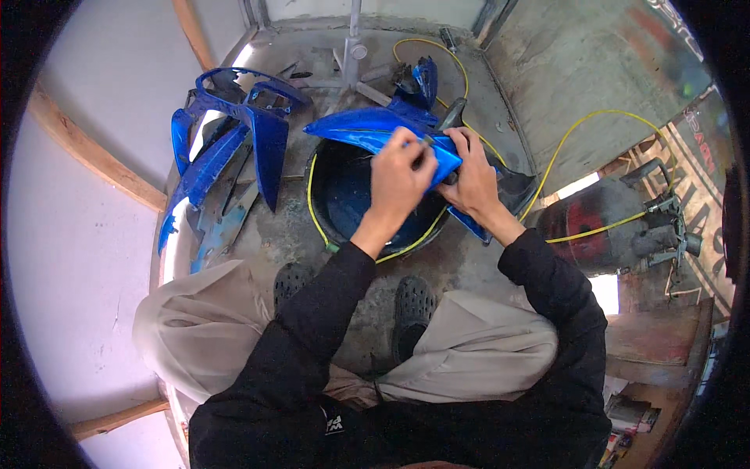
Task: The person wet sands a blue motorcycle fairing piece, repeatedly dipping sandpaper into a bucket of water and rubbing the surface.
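Observation:
A glossy blue motorcycle fairing panel (351, 123) with a pointed left end is held above a round black tub (337, 187) with dark liquid in it. My right hand (473, 178) grips the panel's right end, fingers over its top edge. My left hand (398, 178) is closed against the panel's face. Its fingers pinch something small, mostly hidden, with a greenish bit near the fingertips. Behind my right hand, more blue and dark plastic parts (424, 82) lie beyond and beside the tub.
Another large blue fairing (267, 144) stands on the floor at left. A yellow hose (311, 191) curves around the tub and runs right to a dark red tank (582, 230). A metal pole (353, 66) rises behind the tub. Wooden-framed walls enclose the left side.

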Demonstrator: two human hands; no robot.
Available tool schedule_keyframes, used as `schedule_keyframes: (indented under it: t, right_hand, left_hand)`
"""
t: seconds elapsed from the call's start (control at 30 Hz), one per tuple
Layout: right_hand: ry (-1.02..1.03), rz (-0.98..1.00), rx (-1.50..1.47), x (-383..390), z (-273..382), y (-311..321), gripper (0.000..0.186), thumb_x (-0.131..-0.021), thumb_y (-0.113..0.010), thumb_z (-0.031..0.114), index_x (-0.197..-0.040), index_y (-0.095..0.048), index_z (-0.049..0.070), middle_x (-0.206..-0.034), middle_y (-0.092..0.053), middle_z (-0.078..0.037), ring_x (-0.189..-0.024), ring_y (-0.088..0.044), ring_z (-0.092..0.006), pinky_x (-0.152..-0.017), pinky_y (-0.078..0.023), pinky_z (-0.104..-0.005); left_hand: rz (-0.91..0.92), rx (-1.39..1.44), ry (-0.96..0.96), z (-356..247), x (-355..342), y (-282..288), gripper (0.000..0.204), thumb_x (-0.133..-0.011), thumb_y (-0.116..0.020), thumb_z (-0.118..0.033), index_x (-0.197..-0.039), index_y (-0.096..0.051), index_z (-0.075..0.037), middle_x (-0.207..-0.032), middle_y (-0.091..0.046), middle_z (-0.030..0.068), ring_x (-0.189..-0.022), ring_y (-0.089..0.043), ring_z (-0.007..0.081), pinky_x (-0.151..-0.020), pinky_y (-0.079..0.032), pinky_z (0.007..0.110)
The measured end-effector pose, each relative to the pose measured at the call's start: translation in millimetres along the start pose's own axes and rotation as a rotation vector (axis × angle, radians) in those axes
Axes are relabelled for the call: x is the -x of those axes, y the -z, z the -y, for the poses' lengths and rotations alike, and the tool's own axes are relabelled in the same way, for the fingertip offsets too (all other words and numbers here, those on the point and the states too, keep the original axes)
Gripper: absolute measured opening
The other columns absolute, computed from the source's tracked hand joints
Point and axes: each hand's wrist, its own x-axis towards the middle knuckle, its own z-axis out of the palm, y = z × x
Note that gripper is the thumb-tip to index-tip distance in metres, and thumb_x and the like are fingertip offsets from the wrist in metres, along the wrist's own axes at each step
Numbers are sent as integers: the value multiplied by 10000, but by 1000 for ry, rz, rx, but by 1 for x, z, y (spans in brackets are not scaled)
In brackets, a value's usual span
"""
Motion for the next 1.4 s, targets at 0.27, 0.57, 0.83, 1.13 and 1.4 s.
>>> schedule_keyframes:
  t: [0.27, 0.57, 0.83, 1.13, 1.4]
  right_hand:
    - [1, -5, 10, 1, 1, -1, 1061, -681, -993, 237, -1602, -466, 217, -1595, -500, -179, -1447, -565, -461, -996, -624, -579]
    - [-13, 3, -4, 2, 0, 0, 1035, -692, -997, 244, -1592, -487, 214, -1584, -509, -172, -1425, -579, -455, -975, -624, -588]
    - [21, -28, -13, 2, 0, -1, 1037, -695, -1004, 280, -1590, -485, 209, -1582, -512, -192, -1435, -571, -471, -992, -620, -588]
    - [28, -12, -13, 3, -1, 2, 1018, -705, -979, 229, -1591, -479, 223, -1577, -514, -176, -1436, -572, -467, -979, -630, -589]
    - [43, -38, -15, -3, -6, -1, 1015, -709, -987, 222, -1591, -483, 218, -1577, -515, -170, -1435, -574, -457, -996, -620, -578]
  left_hand:
    - [-114, -53, 71, 10, 5, -7, 169, -924, -817, -103, -870, -761, 47, -905, -685, 152, -764, -720, 346, -693, -552, 433]
    - [-108, -62, 100, -2, 8, -10, 137, -917, -807, -104, -868, -772, 19, -924, -700, 154, -788, -729, 366, -715, -567, 449]
    - [-212, -168, 193, 10, 5, -3, 164, -938, -804, -126, -872, -783, 23, -915, -717, 157, -808, -737, 360, -729, -574, 455]
    - [-196, -175, 178, 27, 5, 8, 196, -927, -823, -133, -825, -744, 16, -915, -707, 154, -775, -723, 360, -716, -563, 471]
    - [-48, 8, -65, -21, 23, -33, 138, -918, -824, -137, -901, -777, -8, -950, -697, 134, -849, -734, 347, -753, -578, 450]
